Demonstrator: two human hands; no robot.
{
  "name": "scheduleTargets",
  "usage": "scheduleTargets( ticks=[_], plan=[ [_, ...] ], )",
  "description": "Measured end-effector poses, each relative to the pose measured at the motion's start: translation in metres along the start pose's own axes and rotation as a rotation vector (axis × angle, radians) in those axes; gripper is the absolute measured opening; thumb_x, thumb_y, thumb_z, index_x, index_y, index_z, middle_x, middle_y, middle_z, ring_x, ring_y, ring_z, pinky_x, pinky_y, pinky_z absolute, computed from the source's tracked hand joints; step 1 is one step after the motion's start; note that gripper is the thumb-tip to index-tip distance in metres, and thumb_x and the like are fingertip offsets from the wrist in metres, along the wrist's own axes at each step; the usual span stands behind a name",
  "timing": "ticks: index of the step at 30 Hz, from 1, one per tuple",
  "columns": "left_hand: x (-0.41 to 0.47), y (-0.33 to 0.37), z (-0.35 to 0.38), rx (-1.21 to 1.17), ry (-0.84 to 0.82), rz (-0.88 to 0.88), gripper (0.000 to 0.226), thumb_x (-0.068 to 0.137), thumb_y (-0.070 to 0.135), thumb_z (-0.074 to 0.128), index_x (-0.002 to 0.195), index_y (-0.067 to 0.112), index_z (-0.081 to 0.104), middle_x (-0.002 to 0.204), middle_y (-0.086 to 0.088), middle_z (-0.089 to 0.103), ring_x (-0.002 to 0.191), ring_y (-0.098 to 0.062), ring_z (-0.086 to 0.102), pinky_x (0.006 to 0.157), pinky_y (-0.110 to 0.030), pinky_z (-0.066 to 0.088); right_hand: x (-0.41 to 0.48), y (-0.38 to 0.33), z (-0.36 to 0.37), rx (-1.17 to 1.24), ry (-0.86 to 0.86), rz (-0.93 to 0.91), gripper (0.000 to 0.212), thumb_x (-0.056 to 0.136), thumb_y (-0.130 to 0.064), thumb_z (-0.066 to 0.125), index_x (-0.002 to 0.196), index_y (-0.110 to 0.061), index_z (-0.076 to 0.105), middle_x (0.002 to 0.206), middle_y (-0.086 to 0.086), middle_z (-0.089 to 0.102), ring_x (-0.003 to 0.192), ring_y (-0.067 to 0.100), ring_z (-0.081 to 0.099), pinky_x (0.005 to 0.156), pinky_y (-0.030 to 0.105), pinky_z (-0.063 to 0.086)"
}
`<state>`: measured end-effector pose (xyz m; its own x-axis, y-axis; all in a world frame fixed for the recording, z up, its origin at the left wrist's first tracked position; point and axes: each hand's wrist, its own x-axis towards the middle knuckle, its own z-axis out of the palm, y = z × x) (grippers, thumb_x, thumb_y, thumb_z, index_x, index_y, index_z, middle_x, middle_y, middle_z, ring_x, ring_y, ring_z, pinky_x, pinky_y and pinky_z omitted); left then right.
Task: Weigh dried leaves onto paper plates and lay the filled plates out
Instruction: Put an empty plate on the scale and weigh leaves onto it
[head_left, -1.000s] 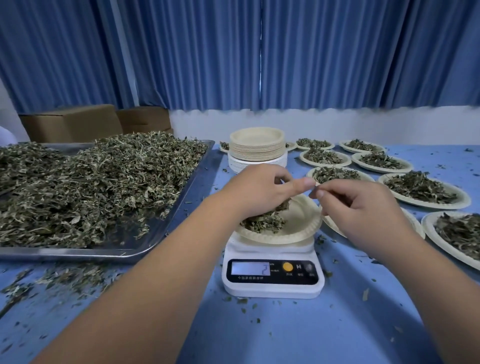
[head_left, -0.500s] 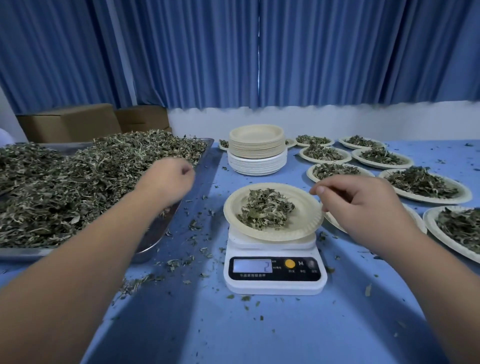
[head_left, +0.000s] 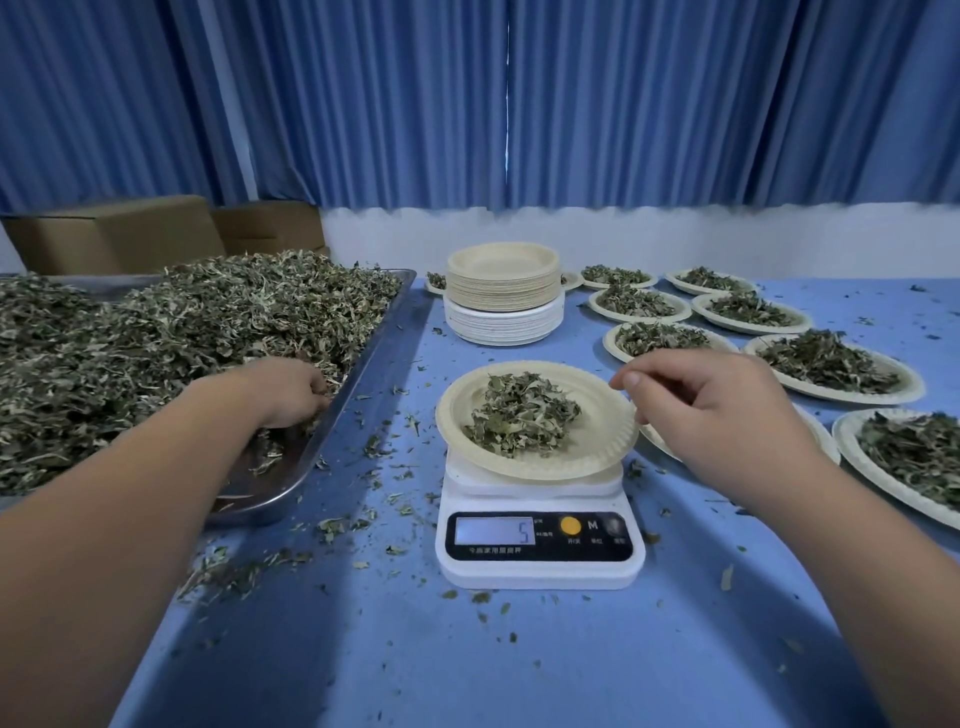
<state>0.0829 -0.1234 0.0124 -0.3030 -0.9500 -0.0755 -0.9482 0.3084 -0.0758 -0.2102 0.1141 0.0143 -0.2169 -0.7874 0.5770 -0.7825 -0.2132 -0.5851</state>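
A paper plate (head_left: 457, 434) with a small heap of dried leaves (head_left: 522, 415) sits on a white digital scale (head_left: 540, 543) whose display reads 5. My right hand (head_left: 719, 421) is at the plate's right edge, thumb and forefinger pinched on its rim. My left hand (head_left: 288, 395) is down in the metal tray (head_left: 363, 374) on the left, fingers curled into the big pile of dried leaves (head_left: 156, 338) near the tray's right rim.
A stack of unused paper plates (head_left: 504, 291) stands behind the scale. Several filled plates (head_left: 831, 364) lie in rows at the right. Leaf crumbs (head_left: 249, 566) litter the blue table (head_left: 519, 670). Cardboard boxes (head_left: 114, 234) sit behind the tray, below blue curtains.
My left hand left the plate, where it dropped leaves, and moved left into the tray's pile. My right hand stayed at the plate's right rim.
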Motion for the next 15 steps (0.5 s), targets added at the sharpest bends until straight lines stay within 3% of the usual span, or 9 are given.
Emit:
scheduleTargets(
  ticks=[3,6,8,12,15],
  plan=[
    [0.002,-0.005,0.001,-0.052,0.079,-0.049,0.049,0.099,0.046,0.043,0.142,0.022,0.042,0.146,-0.015,0.042,0.129,-0.033,0.044,0.106,-0.040,0.039,0.000,0.001,0.000,0.013,0.003,0.003,0.024,0.088,-0.019,0.061,0.073,-0.037,0.069,0.061,0.010,0.063,0.048,0.019,0.048,0.044,0.018,0.035],
    [0.002,-0.012,0.010,-0.086,-0.084,-0.036,0.061,0.100,0.051,0.034,0.153,0.025,0.020,0.160,-0.014,0.016,0.145,-0.034,0.021,0.118,-0.045,0.021,0.001,0.001,0.000,0.021,0.007,0.003,0.024,0.088,-0.020,0.061,0.073,-0.038,0.069,0.062,0.012,0.064,0.052,0.022,0.052,0.043,0.019,0.035],
    [-0.001,-0.012,0.010,-0.093,-0.183,-0.016,0.059,0.101,0.048,0.035,0.153,0.023,0.023,0.160,-0.010,0.020,0.145,-0.030,0.022,0.119,-0.043,0.020,0.001,0.001,-0.001,0.015,0.005,0.002,0.023,0.088,-0.020,0.060,0.073,-0.037,0.069,0.061,0.012,0.064,0.048,0.019,0.050,0.042,0.018,0.034],
    [-0.014,-0.009,-0.011,-0.104,-0.122,0.059,0.040,0.099,0.040,0.049,0.135,0.025,0.053,0.143,-0.003,0.049,0.127,-0.022,0.046,0.108,-0.034,0.034,0.001,0.000,-0.002,0.018,0.003,0.006,0.023,0.088,-0.020,0.060,0.074,-0.035,0.070,0.061,0.011,0.064,0.043,0.014,0.043,0.041,0.013,0.031],
    [-0.027,-0.008,-0.020,-0.171,-0.129,0.079,0.046,0.098,0.044,0.050,0.141,0.028,0.045,0.151,-0.004,0.038,0.136,-0.024,0.037,0.113,-0.038,0.028,0.000,-0.001,-0.003,0.020,0.008,0.012,0.024,0.088,-0.019,0.060,0.073,-0.034,0.070,0.062,0.010,0.064,0.052,0.021,0.055,0.043,0.015,0.034]
  ],
)
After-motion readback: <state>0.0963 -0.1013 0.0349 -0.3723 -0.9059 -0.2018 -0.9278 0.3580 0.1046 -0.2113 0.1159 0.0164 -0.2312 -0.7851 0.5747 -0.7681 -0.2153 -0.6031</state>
